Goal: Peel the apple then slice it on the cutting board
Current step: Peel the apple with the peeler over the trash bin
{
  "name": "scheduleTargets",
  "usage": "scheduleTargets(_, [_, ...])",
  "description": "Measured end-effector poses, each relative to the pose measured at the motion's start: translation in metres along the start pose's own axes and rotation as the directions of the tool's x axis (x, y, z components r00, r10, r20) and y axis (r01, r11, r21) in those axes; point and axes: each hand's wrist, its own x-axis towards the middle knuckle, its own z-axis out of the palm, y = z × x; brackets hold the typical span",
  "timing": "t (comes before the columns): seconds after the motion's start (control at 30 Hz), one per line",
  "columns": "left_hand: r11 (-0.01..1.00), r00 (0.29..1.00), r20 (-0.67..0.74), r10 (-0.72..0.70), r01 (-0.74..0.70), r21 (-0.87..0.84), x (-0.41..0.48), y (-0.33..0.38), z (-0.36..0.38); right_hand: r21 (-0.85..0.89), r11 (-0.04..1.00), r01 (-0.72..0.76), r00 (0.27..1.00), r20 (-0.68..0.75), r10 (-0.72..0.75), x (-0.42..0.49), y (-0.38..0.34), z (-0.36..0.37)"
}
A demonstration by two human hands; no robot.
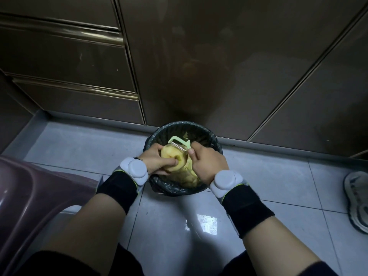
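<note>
The peeling looked nearly done. The apple (172,158) showed pale yellow flesh on every side that faced the camera, and no skin could be made out, though its far side and underside were hidden. A heap of peels (188,179) lay in the bin (179,125) beneath it, which fits a job close to its end. Slicing had not begun: no cutting board or knife was in view, so that whole second half of the task was left, along with carrying the apple to wherever the board was.

The apple sat at the centre of the frame, a little below the middle, held in the air over the bin's mouth and between the two hands. The left hand (157,159) gripped it from the left, fingers curled round its side and one fingertip pressed into the hollow at its end. The right hand (208,163) came in from the right, closed round the handle of a light green peeler (179,143). The peeler's head lay across the apple's upper edge, touching it, at the side farthest from the camera. The two hands were close, with only the apple between them.

The bin stood on a tiled floor (79,148) just in front of a dark cabinet (199,56) filling the upper frame.
</note>
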Motion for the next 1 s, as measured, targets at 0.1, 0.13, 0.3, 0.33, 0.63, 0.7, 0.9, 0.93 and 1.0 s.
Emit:
scheduleTargets(0.1, [0.999,1.0,-0.005,0.014,-0.013,0.047,0.0,0.001,0.001,-0.085,0.996,0.035,0.999,0.006,-0.035,-0.003,-0.007,0.001])
scheduleTargets(0.13, [0.997,1.0,-0.008,0.028,-0.028,0.074,0.0,0.001,0.001,-0.104,0.994,0.022,1.0,0.002,-0.022,-0.002,-0.009,0.001])
scheduleTargets(0.3, [0.972,0.997,0.023,0.07,-0.073,0.222,-0.009,0.008,0.0,-0.143,0.963,-0.23,0.958,0.142,0.25,0.006,0.009,0.01])
scheduleTargets(0.33, [0.974,0.996,0.031,0.083,-0.088,0.211,-0.01,0.009,0.0,-0.162,0.955,-0.25,0.934,0.219,0.282,0.006,0.014,0.015])
scheduleTargets(0.63, [0.893,0.979,0.081,0.185,-0.202,0.403,-0.009,0.009,-0.009,-0.026,0.974,-0.227,0.968,0.106,0.229,0.007,0.017,0.002])
scheduleTargets(0.7, [0.864,0.976,0.083,0.201,-0.217,0.455,-0.006,0.006,-0.008,0.0,0.987,-0.158,0.986,0.053,0.158,0.004,0.015,-0.001])
scheduleTargets(0.9, [0.853,0.984,0.058,0.171,-0.177,0.491,-0.006,0.007,-0.004,-0.017,1.0,0.014,0.999,0.031,-0.013,-0.002,0.003,-0.005])
scheduleTargets(0.93, [0.857,0.984,0.051,0.17,-0.173,0.484,-0.007,0.008,-0.004,-0.029,0.999,0.035,0.999,0.034,-0.034,-0.002,0.001,-0.005])
scheduleTargets(1.0, [0.863,0.982,0.047,0.181,-0.182,0.47,-0.008,0.009,-0.004,-0.059,0.997,0.057,0.998,0.045,-0.054,-0.003,-0.002,-0.004])
